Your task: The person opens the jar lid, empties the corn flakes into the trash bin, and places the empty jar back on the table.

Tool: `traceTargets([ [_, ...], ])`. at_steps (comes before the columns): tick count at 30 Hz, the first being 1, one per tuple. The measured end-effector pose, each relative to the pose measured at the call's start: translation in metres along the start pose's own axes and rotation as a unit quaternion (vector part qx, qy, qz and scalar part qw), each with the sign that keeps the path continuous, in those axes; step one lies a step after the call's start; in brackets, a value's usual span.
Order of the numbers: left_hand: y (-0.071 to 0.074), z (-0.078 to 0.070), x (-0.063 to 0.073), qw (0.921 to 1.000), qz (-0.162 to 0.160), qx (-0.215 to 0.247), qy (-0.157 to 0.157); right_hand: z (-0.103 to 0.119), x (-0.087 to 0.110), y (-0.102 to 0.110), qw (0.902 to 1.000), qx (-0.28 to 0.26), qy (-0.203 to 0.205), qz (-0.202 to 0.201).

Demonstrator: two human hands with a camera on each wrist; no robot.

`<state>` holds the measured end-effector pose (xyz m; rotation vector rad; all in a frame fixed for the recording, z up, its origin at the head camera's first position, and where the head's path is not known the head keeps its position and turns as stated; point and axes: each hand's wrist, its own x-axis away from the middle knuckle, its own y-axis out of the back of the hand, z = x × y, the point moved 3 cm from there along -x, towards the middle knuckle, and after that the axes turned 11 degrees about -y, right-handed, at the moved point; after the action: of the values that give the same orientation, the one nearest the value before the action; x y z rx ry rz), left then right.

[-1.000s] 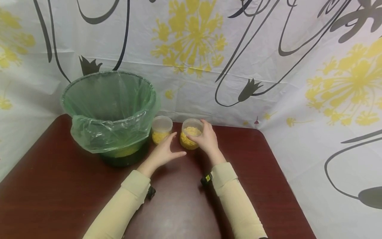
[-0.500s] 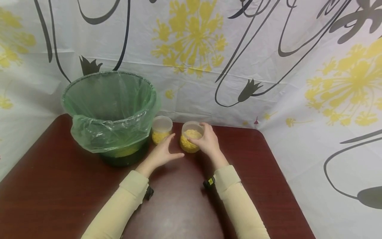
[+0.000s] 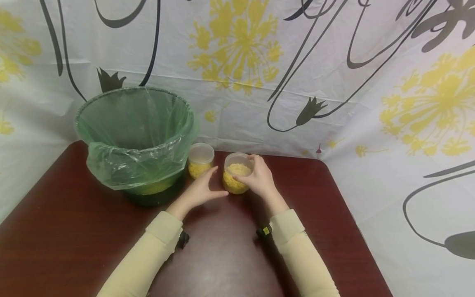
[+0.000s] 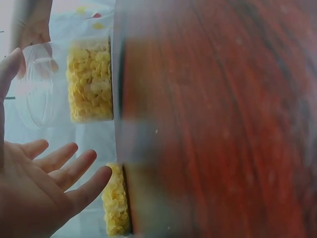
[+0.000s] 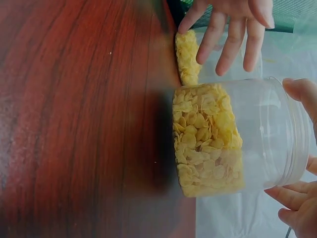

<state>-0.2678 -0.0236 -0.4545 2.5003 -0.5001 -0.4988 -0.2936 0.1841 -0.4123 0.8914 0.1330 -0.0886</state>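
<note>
My right hand (image 3: 261,178) grips a clear plastic jar (image 3: 234,186) near its rim, thumb on the near side. The jar stands upright without a lid, partly filled with pale yellow flakes (image 5: 203,141). My left hand (image 3: 200,190) is spread open to the left of this jar, thumb and fingers apart, holding nothing. Just beyond its fingers is a second clear jar (image 3: 200,156), also with yellow flakes low inside. In the left wrist view the fingers (image 4: 74,168) are extended and overlap the space between the two jars.
A large green bin (image 3: 154,189) lined with a translucent green bag (image 3: 122,165) stands at the left, close beside the second jar. Behind the dark red table (image 3: 311,222) hangs a white cloth (image 3: 334,82) with yellow and grey flower prints.
The gripped jar has come slightly toward me, my right hand and forearm shifting back with it. My left hand has barely moved, and the second jar and bin stay put.
</note>
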Motion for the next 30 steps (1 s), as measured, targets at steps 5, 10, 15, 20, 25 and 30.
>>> traceTargets([
  [5, 0.002, 0.002, 0.001, 1.0, 0.005, 0.004, 0.001, 0.009, 0.008, 0.006, 0.9999, -0.005, 0.011, 0.003],
  [10, 0.003, 0.004, 0.004, 0.9999, 0.009, 0.008, -0.003, 0.017, 0.017, 0.01, 0.9997, -0.005, 0.024, 0.007],
  [15, 0.004, 0.001, 0.007, 0.9996, 0.008, 0.02, -0.019, 0.024, 0.026, 0.013, 0.9991, -0.01, 0.04, 0.008],
  [20, 0.005, -0.003, 0.01, 0.9981, 0.001, 0.052, -0.033, 0.033, 0.034, 0.016, 0.9979, -0.016, 0.062, 0.008],
  [25, 0.007, -0.005, 0.012, 0.9968, -0.005, 0.069, -0.04, 0.04, 0.041, 0.02, 0.9964, -0.024, 0.081, 0.007],
  [30, 0.01, -0.01, 0.015, 0.9947, -0.012, 0.085, -0.057, 0.046, 0.048, 0.023, 0.9945, -0.029, 0.1, 0.013],
])
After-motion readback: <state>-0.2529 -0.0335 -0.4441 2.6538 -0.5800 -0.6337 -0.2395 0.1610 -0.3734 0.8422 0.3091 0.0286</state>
